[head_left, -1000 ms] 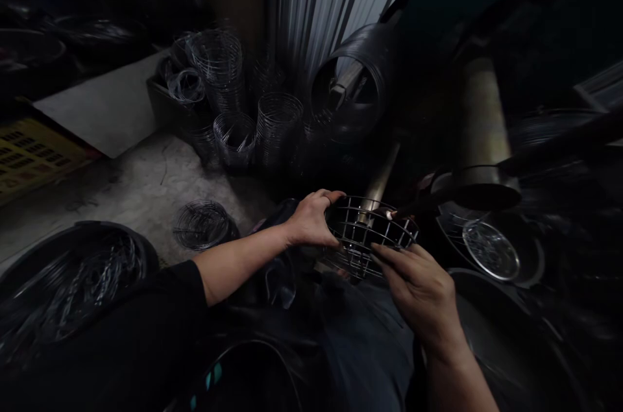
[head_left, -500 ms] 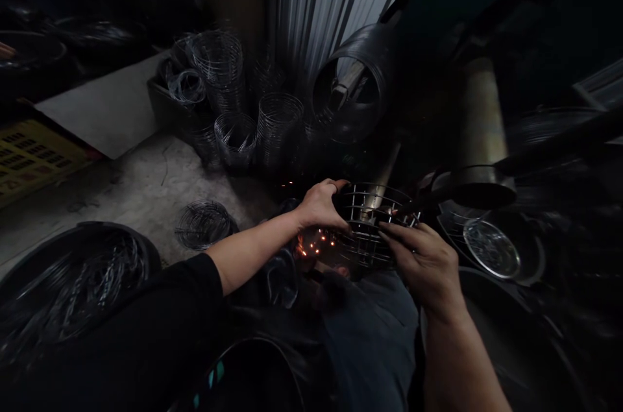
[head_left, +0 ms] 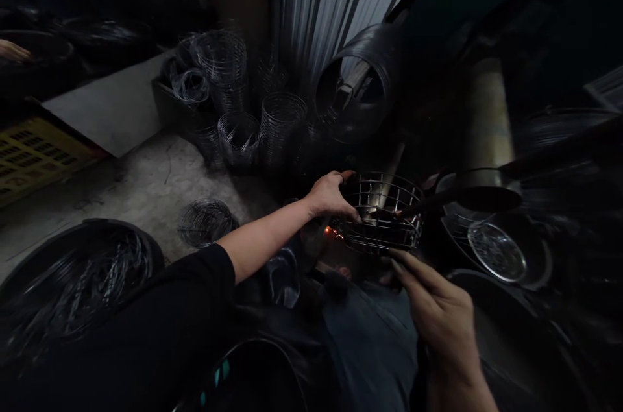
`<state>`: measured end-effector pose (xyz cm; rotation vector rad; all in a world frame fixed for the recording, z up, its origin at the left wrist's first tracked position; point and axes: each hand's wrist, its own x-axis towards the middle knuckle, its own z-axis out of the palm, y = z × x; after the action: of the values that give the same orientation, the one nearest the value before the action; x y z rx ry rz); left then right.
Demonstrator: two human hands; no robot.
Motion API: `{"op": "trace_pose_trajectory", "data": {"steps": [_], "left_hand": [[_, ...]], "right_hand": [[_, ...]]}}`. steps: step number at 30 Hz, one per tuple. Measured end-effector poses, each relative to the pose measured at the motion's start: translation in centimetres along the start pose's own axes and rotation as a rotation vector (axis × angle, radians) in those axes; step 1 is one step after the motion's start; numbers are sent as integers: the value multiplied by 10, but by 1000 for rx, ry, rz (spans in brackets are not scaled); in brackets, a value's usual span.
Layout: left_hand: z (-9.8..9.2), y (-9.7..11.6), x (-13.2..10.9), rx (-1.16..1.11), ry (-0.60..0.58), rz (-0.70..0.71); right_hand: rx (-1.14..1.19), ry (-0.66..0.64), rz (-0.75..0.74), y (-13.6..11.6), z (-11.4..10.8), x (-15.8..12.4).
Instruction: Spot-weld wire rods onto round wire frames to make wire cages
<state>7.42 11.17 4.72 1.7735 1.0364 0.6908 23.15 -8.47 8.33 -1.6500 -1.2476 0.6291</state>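
A round wire basket (head_left: 384, 237) made of metal rings and upright wires sits around the end of a dark horizontal bar (head_left: 438, 201). My left hand (head_left: 333, 196) is closed on the basket's left side, thumb and fingers spread over its height. Just below the basket's near lower edge is my right hand (head_left: 438, 308), its fingers stretched toward the rim. Whether its fingertips touch the wire is hard to tell, and its thumb is mostly hidden. Small orange sparks (head_left: 333, 231) glow beside the basket's lower left.
Stacks of wire rings (head_left: 238, 136) stand at the back. A coil of wire (head_left: 207, 222) lies on the floor, and a black tub (head_left: 154, 256) holds metal pieces. At right are a thick cylinder (head_left: 490, 120) and a bowl (head_left: 496, 251). Another person's hand (head_left: 13, 50) shows far left.
My right hand has moved down and right, off the basket's near side. The basket and my left hand have shifted slightly up and right in view. The sparks have become fewer.
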Motion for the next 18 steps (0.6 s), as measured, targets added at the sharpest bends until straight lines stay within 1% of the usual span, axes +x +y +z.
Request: {"op": "trace_pose_trajectory", "data": {"steps": [2,4,7,9,10,12,14,16,18], "left_hand": [[5,-15,-5,-111,-1,44],[16,-35,-14,-285,-15,37],[36,-60,-26,-616,-91,-92],[43,-68,-31,-765,-96,-152],[43,-69,-33,-796,-82,-162],[35,-69,-39,-792,-52,-169],[19,-66,-50,-745,-50,-157],[1,-60,-67,-652,-46,-91],[-13,-49,-85,-503,-38,33]], "right_hand": [[-63,-40,-5,8,2,-5],[-146,-101,-46,11,3,-12],[-324,-208,-236,5,4,-23],[-415,-243,-402,-8,6,-29],[-436,-253,-479,-17,6,-31],[-432,-278,-598,-37,7,-34],[-395,-303,-652,-55,7,-35],[-335,-315,-649,-65,8,-32],[-266,-358,-559,-66,11,-25]]}}
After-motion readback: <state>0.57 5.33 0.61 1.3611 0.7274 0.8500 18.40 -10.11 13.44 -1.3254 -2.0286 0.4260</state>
